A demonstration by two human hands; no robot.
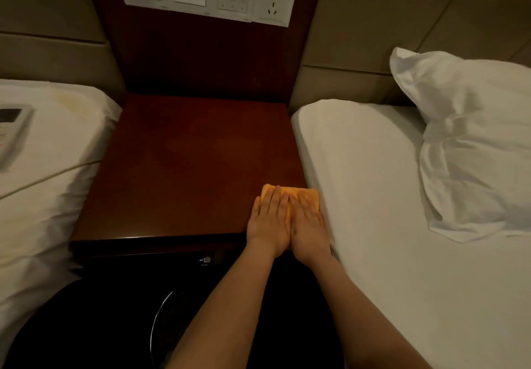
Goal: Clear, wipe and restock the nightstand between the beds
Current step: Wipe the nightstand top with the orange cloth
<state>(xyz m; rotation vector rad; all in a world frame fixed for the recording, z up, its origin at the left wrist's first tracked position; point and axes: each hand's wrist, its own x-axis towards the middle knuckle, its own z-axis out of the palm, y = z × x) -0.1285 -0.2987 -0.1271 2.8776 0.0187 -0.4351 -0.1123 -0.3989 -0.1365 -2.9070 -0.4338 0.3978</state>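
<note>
Yellow cloth: folded, lay at the near right corner of the dark wooden nightstand, against the right bed. Left hand and right hand: side by side, fingers straight, pressed flat upon it, clasping nothing.

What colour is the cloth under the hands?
Orange-yellow folded cloth, seen in the head view.

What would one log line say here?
step: wipe | left hand, right hand: flat, side by side on folded yellow cloth | place: dark wooden nightstand, front right corner
</note>
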